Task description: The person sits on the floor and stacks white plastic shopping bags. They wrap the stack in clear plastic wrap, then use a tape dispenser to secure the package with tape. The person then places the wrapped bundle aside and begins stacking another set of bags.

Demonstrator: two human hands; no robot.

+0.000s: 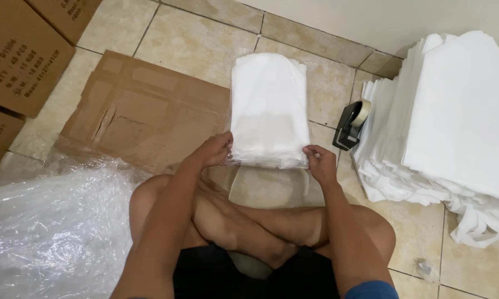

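- Nearest the camera: person sits cross-legged on the tiled floor (205, 50), both forearms reaching forward over the knees.
- Just past the knees: left hand (215, 150) has its fingers closed on the near-left corner of the clear plastic bag of white folded fabric (269, 108); right hand (320, 163) pinches the near-right corner of the same bag. Both hands are clamped on the near edge, well apart from each other, one per corner.
- Bag position: lies flat on the floor directly ahead of the hands, centred between them. Its long axis runs straight away from the person, toward the wall (382, 22); the short near edge is the one gripped.
- Reach: neither hand is clearly nearer. The two grips are roughly symmetric, with the right hand sitting slightly closer to the body.
- Left side: crumpled clear plastic sheet (44, 232) beside the left knee; beyond it a flattened cardboard sheet (144, 111), its right edge touching or slipping under the bag's left side, cannot tell which.
- Right side: black tape dispenser (349, 124) just beside the bag's right edge, apart from it, with a roll of tan tape on top.
- Further right: tall stack of white folded fabric pieces (454, 111) up against the wall, touching the dispenser's far side or nearly so.
- Far left: brown cardboard boxes (22, 55), well apart from the hands.
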